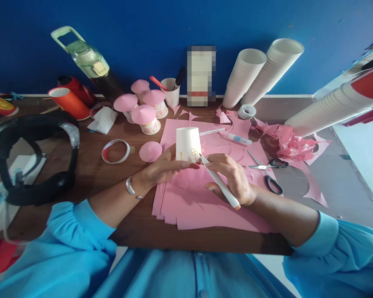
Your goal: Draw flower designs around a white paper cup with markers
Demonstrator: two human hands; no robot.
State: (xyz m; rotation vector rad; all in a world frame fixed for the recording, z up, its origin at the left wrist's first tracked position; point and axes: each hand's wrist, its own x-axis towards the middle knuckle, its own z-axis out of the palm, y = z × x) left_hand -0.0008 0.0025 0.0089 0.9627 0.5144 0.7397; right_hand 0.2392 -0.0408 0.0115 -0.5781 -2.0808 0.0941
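A white paper cup (188, 142), turned upside down, is held by its lower rim in my left hand (164, 165). Orange-yellow line drawings, a flower among them, mark the cup's lower side. My right hand (231, 176) is closed around a white marker (221, 185) with an orange end. The marker's tip is at the cup's side, right by the flower; I cannot tell whether it touches. Beneath both hands lies a stack of pink paper sheets (186, 211). A pink paper disc or cone (150, 151) rests on the table left of the cup.
Several decorated cups with pink cone tops (143, 114) stand behind. Stacked white cups (246, 76) lean at the wall. Scissors (268, 167) and a glue tube (237, 138) lie right, near crumpled pink scraps (294, 142). A tape roll (115, 151) and a black head strap (34, 120) lie left.
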